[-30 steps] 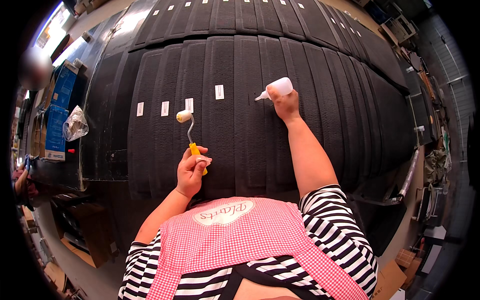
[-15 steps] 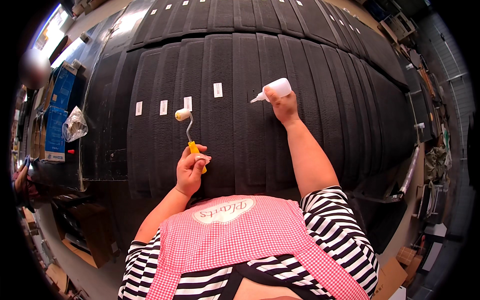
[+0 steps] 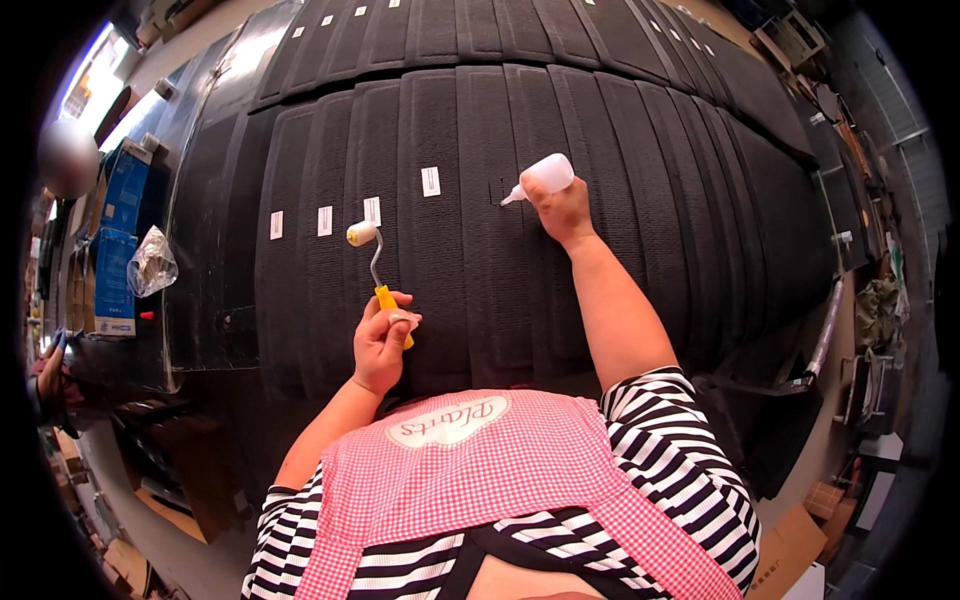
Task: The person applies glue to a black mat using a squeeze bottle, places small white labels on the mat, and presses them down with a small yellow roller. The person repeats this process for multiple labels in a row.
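My left hand [image 3: 380, 345] is closed round the yellow handle of a small paint roller [image 3: 362, 234]. A small pale bit shows at its fingertips; I cannot make out what it is. The roller head hangs just in front of a white label [image 3: 372, 211] on the ribbed black mat [image 3: 480, 300]. In my right hand [image 3: 563, 212] a white squeeze bottle [image 3: 552, 173] is tilted, its narrow nozzle pointing left and down at the mat. Thin dark marks lie beside the nozzle tip. Whether the tip touches the mat I cannot tell. Another white label [image 3: 431, 181] sits left of the nozzle.
Two more labels, one at the far left [image 3: 277, 225], lie along the same mat. Beyond a seam, more black mats [image 3: 440, 35] carry small labels. Blue cartons [image 3: 115, 270] and a clear plastic bag [image 3: 152, 262] stand at the table's left side. A person's arm [image 3: 52, 370] shows at the left rim.
The bottle has tipped a little and shifted slightly left with my right hand. My left hand and the roller have stayed nearly in place. The whole view has shifted slightly.
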